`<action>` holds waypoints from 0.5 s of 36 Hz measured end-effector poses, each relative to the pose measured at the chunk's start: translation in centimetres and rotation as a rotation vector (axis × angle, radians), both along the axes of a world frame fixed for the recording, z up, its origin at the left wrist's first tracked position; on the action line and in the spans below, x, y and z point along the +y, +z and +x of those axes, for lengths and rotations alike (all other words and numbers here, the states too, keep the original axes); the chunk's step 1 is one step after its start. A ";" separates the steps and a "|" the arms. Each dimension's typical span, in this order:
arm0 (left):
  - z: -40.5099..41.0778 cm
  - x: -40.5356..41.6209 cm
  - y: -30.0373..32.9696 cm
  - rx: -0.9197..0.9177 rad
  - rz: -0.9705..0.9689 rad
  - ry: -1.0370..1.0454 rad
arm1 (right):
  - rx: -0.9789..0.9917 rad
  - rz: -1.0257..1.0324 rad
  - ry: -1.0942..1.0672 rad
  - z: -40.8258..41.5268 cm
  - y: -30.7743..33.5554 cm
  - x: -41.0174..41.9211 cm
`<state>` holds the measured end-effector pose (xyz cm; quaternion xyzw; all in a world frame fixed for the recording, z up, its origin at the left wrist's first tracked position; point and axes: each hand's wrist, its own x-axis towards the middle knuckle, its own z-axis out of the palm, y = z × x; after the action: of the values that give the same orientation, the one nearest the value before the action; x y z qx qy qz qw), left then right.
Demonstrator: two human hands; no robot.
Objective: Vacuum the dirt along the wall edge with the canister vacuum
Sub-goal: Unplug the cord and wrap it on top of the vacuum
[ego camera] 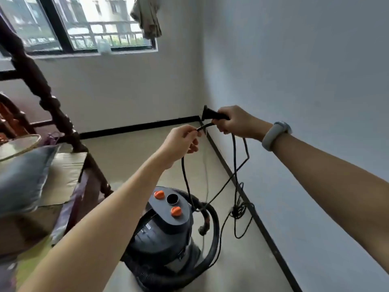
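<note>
The right hand (237, 123) grips the black plug (212, 115), raised near the room's corner; the left hand (181, 144) pinches the cord (235, 165) just beside it; the cord droops in loops to a tangle on the floor (130, 152) by the right wall (305, 81); the vacuum (168, 228) stands on the floor below the hands, hose (213, 239) curled around it, 2 orange knobs (159, 194) on its lid.

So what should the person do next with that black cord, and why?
Probably keep pulling the cord loose. The right hand grips the plug, the left hand pinches the cord just behind it, and a knot of cord lies on the floor beside the canister vacuum. No socket is in view, so it looks unplugged for now.
</note>
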<state>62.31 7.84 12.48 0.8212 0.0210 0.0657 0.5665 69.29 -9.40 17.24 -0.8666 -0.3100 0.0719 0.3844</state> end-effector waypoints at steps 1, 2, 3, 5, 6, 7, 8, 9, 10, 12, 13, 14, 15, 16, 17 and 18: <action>1.5 0.1 -0.1 0.008 0.000 0.017 | 0.011 0.002 0.006 1.4 -0.4 0.2; 2.9 0.2 -0.2 0.014 -0.006 0.036 | 0.017 0.009 0.010 2.8 -0.9 0.4; 4.2 0.4 -0.4 0.018 -0.017 0.060 | 0.018 0.017 0.009 3.9 -1.3 0.8; 6.5 1.0 -0.8 0.019 -0.043 0.118 | 0.005 0.032 0.002 6.1 -2.1 1.8; 7.5 1.4 -1.0 0.018 -0.061 0.149 | -0.005 0.040 0.000 7.1 -2.4 2.5; 8.4 2.0 -1.2 0.015 -0.079 0.182 | -0.015 0.047 -0.002 8.1 -2.6 3.3; 9.3 2.6 -1.2 0.012 -0.096 0.215 | -0.019 0.053 -0.005 9.1 -2.8 4.2; 10.1 3.3 -1.3 0.009 -0.111 0.247 | -0.022 0.060 -0.007 9.9 -3.0 5.2; 10.8 4.0 -1.4 0.005 -0.123 0.275 | -0.026 0.065 -0.006 10.7 -3.2 6.3; 12.1 5.7 -1.5 0.000 -0.138 0.321 | -0.035 0.074 -0.003 12.0 -3.6 8.5; 12.6 6.6 -1.7 0.001 -0.143 0.340 | -0.038 0.076 -0.002 12.5 -3.9 9.6; 13.2 7.5 -1.9 0.002 -0.147 0.356 | -0.040 0.076 -0.004 13.0 -4.1 10.7; 13.7 8.5 -2.0 0.004 -0.151 0.372 | -0.043 0.073 -0.009 13.5 -4.4 11.8; 14.2 9.5 -2.3 0.006 -0.157 0.389 | -0.042 0.068 -0.011 13.9 -4.6 12.8; 14.7 10.4 -2.5 0.005 -0.169 0.404 | -0.037 0.068 -0.011 14.3 -4.9 13.8; 15.3 11.4 -2.8 0.003 -0.193 0.419 | -0.029 0.076 -0.010 14.7 -5.1 14.9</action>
<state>77.57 19.25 9.65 0.7409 0.1980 0.1781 0.6165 83.95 5.47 12.16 -0.8539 -0.3136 0.0454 0.4127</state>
